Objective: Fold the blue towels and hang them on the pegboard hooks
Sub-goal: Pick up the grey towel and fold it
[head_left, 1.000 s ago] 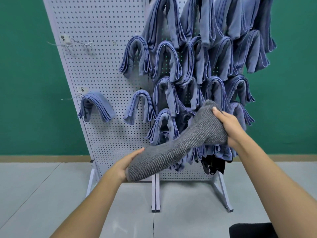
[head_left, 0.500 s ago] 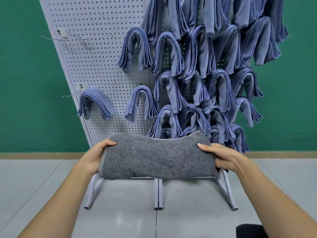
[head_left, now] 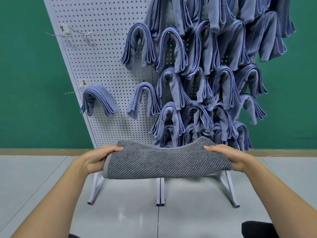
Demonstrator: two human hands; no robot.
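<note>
Left grip [head_left: 101, 158] and right grip [head_left: 228, 157] each clamp an end of the towel [head_left: 164, 162], lying crosswise below the bare hooks [head_left: 68, 36] up-left.

You're looking at what reads as a staged test room, not a home: plain green wall [head_left: 25, 83], grey tiled floor [head_left: 34, 177], freestanding white pegboard [head_left: 103, 66] on metal feet [head_left: 97, 189], tagged wire hooks [head_left: 73, 91] (tags [head_left: 83, 82] unreadable) loaded with identical blue towels [head_left: 171, 48].
</note>
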